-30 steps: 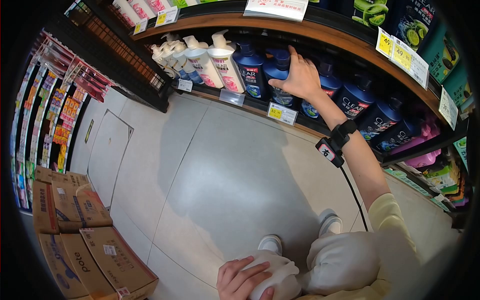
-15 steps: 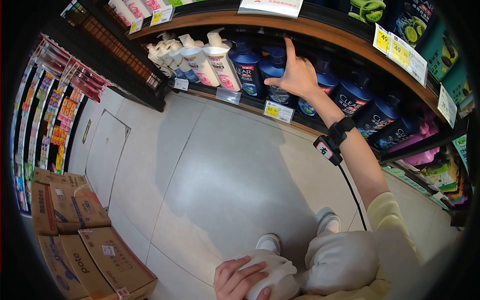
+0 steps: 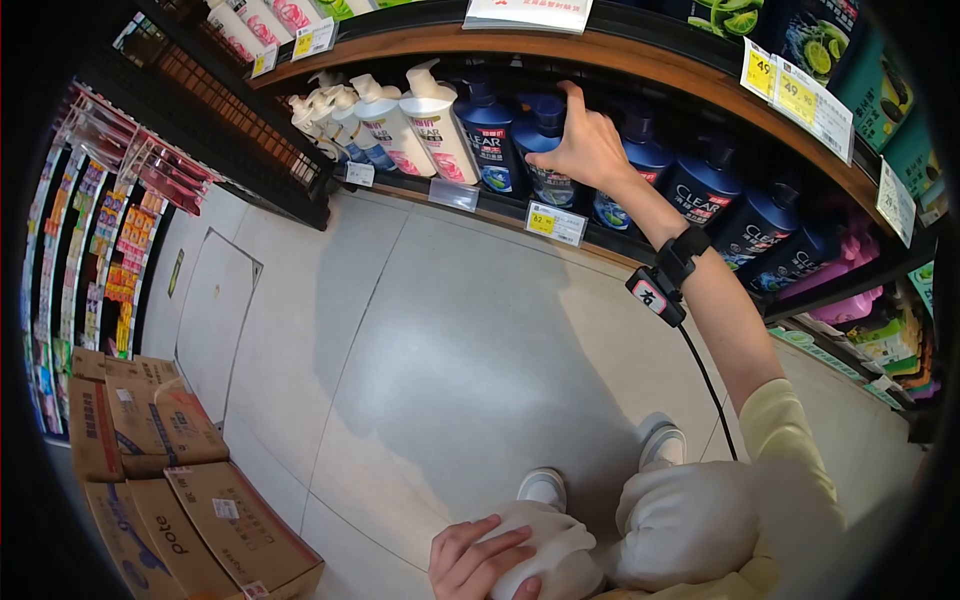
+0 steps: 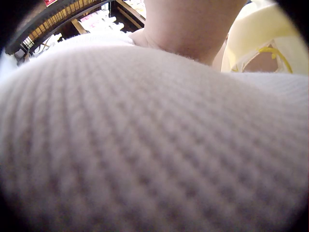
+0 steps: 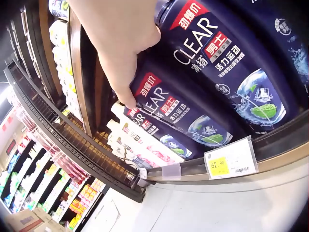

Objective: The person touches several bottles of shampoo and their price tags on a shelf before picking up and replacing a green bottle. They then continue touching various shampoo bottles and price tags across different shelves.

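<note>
My right hand (image 3: pixel 592 150) reaches into the lower shelf among dark blue pump shampoo bottles. Its thumb lies along the left side of one shampoo bottle (image 3: pixel 548 186), and its fingers curl round the other side near the pump; the back of the hand hides part of the grip. In the right wrist view the thumb comes down beside that bottle's label (image 5: pixel 166 104), with another blue bottle (image 5: pixel 227 63) close on the near side. My left hand (image 3: pixel 480 560) rests on the knee, fingers relaxed. Pale ribbed trousers (image 4: pixel 145 135) fill most of the left wrist view.
White pump bottles (image 3: pixel 440 130) stand left of the blue ones. A price tag (image 3: pixel 556 224) hangs on the shelf edge below the hand. The upper shelf's wooden edge (image 3: pixel 400 50) runs close overhead. Cardboard boxes (image 3: pixel 245 530) are stacked at lower left.
The right index finger, stretched upward half a second ago, is now bent in beside the pump. The left hand stays on the knee, and the bottles stand where they were.
</note>
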The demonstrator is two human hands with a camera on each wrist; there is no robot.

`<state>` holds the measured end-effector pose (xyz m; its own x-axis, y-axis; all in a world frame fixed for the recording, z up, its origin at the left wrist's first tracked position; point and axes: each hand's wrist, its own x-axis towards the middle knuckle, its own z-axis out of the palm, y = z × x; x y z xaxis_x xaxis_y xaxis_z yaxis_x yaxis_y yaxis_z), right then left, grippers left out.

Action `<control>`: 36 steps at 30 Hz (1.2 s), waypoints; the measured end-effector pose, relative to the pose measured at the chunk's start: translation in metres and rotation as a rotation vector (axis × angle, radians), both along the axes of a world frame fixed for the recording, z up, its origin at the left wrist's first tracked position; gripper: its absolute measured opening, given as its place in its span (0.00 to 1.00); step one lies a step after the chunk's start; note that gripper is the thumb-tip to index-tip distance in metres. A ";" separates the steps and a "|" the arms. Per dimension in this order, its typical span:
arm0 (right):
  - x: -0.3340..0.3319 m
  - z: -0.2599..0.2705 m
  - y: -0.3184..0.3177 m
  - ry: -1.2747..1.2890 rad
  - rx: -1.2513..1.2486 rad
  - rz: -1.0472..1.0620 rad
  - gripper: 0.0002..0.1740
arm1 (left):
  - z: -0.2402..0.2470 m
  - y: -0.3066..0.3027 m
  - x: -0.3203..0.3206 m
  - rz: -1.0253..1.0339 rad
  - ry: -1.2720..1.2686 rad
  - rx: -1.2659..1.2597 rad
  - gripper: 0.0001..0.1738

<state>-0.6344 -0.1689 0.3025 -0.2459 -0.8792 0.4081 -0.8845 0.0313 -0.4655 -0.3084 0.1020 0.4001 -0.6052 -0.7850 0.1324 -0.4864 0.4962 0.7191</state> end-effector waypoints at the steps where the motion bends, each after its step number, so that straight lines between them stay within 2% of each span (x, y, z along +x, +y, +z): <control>1: -0.001 -0.003 -0.004 0.046 0.020 -0.013 0.52 | 0.000 0.000 0.000 0.002 0.001 0.001 0.15; 5: -0.004 -0.010 -0.006 0.155 0.015 0.004 0.51 | 0.000 0.000 0.000 0.006 0.003 0.003 0.15; 8: -0.002 -0.010 -0.004 0.165 0.026 -0.011 0.57 | 0.000 0.000 -0.001 0.005 0.005 0.007 0.15; 14: -0.005 -0.010 -0.005 0.153 -0.052 0.018 0.60 | 0.000 0.002 0.001 0.008 0.002 0.017 0.15; 15: -0.005 -0.012 -0.004 0.145 -0.124 0.023 0.60 | 0.000 0.003 0.001 0.008 0.006 0.027 0.15; 18: -0.005 -0.008 0.001 -0.006 -0.131 0.065 0.59 | 0.000 0.005 0.003 0.016 0.013 0.046 0.15; 22: 0.008 -0.022 0.012 -0.070 -0.456 0.125 0.50 | -0.005 0.004 0.003 0.043 0.039 0.084 0.15; 24: 0.021 -0.006 0.041 -0.188 -0.512 0.296 0.38 | -0.007 -0.001 0.004 0.069 0.047 0.111 0.15; 26: 0.023 0.011 0.065 -0.102 -0.416 0.517 0.24 | -0.010 -0.007 0.005 0.096 0.048 0.122 0.15; 28: 0.013 0.023 0.085 0.004 -0.247 0.736 0.15 | -0.015 -0.012 0.007 0.115 0.041 0.128 0.15; 31: 0.004 0.058 0.116 0.015 -0.105 0.633 0.12 | -0.022 -0.018 0.011 0.154 0.052 0.179 0.15; 36: -0.016 0.119 0.133 0.056 -0.447 0.545 0.20 | -0.026 -0.023 0.015 0.192 0.080 0.222 0.14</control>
